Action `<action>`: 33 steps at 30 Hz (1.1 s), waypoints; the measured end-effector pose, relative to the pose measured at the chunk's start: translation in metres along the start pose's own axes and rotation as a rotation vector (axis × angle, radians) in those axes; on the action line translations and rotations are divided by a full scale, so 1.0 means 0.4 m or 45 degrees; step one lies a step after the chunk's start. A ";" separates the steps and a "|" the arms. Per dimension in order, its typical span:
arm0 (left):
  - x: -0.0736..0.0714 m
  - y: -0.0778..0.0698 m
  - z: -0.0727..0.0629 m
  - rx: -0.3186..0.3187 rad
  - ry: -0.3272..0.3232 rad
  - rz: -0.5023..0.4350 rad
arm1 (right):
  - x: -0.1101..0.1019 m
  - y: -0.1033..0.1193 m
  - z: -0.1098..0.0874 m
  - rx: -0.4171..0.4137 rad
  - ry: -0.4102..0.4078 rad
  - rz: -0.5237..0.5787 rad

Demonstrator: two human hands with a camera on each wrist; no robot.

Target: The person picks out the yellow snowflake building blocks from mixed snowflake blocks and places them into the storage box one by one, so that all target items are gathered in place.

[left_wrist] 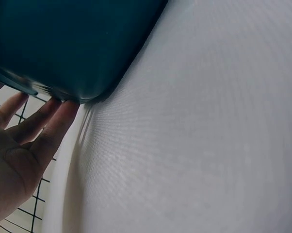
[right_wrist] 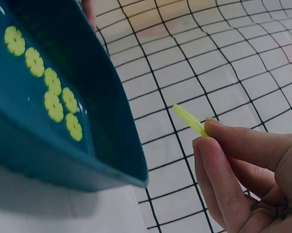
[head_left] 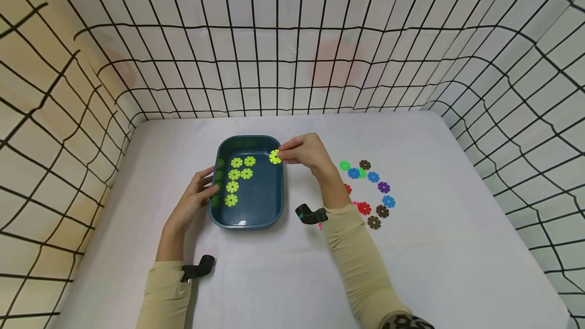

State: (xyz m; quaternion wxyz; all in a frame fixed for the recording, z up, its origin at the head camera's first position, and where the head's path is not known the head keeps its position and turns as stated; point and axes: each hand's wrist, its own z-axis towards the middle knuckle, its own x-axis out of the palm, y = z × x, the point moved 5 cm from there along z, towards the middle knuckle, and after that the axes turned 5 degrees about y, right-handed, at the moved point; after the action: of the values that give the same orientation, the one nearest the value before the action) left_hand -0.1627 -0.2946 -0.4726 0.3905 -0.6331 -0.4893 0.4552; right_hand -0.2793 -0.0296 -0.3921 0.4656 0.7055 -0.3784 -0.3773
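Note:
A dark blue tray (head_left: 247, 225) stands on the white table. Several yellow-green notched disc pieces (head_left: 232, 187) lie in its left half. My left hand (head_left: 192, 199) holds the tray's left side, thumb over the rim and fingers against the outer wall (left_wrist: 63, 58). With thumb and fingertips my right hand (head_left: 307, 154) pinches one yellow-green notched disc (right_wrist: 188, 120). That disc is raised at the tray's upper right rim in the head view. The right wrist view shows it nearly edge-on and apart from the tray wall.
To the right lie several loose notched discs, among them a purple one (head_left: 384, 187), a red one (head_left: 364, 208), a brown one (head_left: 374, 222) and a green one (head_left: 345, 165). My right forearm hides part of this group. Black wire mesh (head_left: 297, 60) encloses the table's back and sides.

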 end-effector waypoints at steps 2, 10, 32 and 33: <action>0.000 0.000 0.000 0.000 0.000 -0.001 | 0.012 0.005 0.006 0.004 0.012 0.004; -0.002 0.003 -0.001 -0.005 -0.005 -0.002 | 0.066 0.027 0.031 -0.001 0.069 -0.007; -0.003 0.005 0.007 -0.011 -0.007 0.006 | 0.193 -0.020 0.105 0.185 0.217 -0.115; -0.004 0.006 0.007 -0.011 -0.006 0.006 | 0.197 -0.022 0.108 0.185 0.218 -0.124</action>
State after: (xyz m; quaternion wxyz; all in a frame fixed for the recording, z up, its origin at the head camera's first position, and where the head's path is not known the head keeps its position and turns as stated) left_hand -0.1648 -0.2963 -0.4751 0.3856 -0.6347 -0.4908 0.4557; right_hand -0.2820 -0.1130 -0.4267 0.4252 0.7845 -0.3288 -0.3093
